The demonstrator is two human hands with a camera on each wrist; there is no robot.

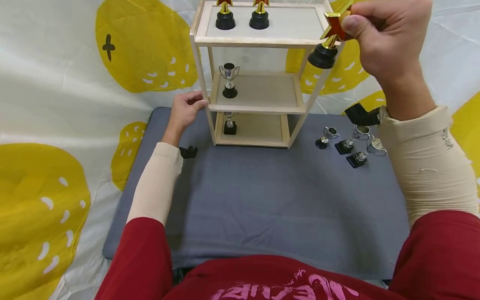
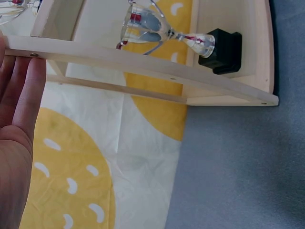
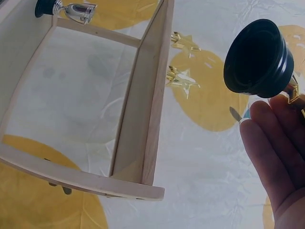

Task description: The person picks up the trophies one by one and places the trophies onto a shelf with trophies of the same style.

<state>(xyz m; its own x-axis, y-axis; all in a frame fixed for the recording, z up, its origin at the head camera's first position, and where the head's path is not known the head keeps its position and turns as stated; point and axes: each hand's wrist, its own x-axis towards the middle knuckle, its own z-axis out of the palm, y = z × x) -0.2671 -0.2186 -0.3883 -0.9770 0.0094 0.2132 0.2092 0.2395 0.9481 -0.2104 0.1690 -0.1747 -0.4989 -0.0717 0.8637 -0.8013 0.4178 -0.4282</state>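
Observation:
High at the right of the head view, my right hand (image 1: 393, 37) pinches a gold-and-red star trophy (image 1: 335, 26) by its star. The trophy's black base (image 3: 257, 59) tilts downward, in the air by the top shelf's right front corner. My left hand (image 1: 186, 109) holds the left front post of a wooden shelf rack (image 1: 258, 110) at middle-tier height. Two more star trophies stand on the top tier, a left one (image 1: 225, 18) and a right one (image 1: 259, 18). One silver cup trophy (image 1: 229, 79) is on the middle tier; another silver cup (image 2: 157, 31) stands on the bottom tier.
Three silver cup trophies lie tipped on the grey table (image 1: 262, 200) right of the rack, one of them a smaller cup (image 1: 327, 136). A white cloth with yellow shapes (image 1: 146, 46) hangs behind and at the sides. The rack's posts stand between the tiers.

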